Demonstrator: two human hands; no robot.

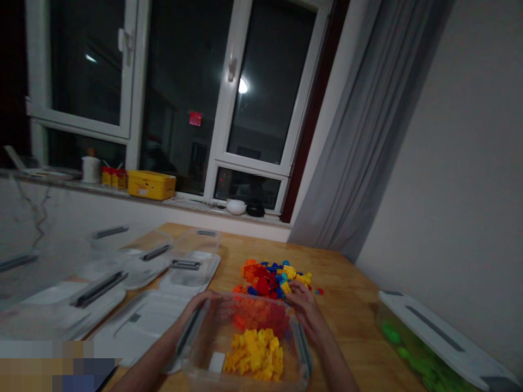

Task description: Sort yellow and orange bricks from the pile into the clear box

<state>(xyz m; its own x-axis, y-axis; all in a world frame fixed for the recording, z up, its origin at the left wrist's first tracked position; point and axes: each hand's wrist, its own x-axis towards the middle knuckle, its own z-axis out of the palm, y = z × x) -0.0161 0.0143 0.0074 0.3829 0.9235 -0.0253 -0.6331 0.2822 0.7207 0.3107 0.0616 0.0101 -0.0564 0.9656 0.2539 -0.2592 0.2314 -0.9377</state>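
A clear plastic box (204, 348) with grey side clips stands at the bottom centre, holding a heap of yellow pieces (255, 354). Behind it lies a pile of mixed red, orange, blue and yellow pieces (263, 283) on the wooden table. My left hand (212, 305) is around the box's far left corner, its fingers seen blurrily through the plastic. Over the right edge of the pile, my right hand (303, 305) has its fingers curled at a yellow piece (285, 287), just beyond the box's far right corner.
Several clear containers and white lids (143, 321) cover the table's left side. A lidded box (433, 348) with green pieces stands at the right. Beyond the wooden table (347, 305) are a windowsill with a yellow box (151, 185), and a grey curtain (359, 125).
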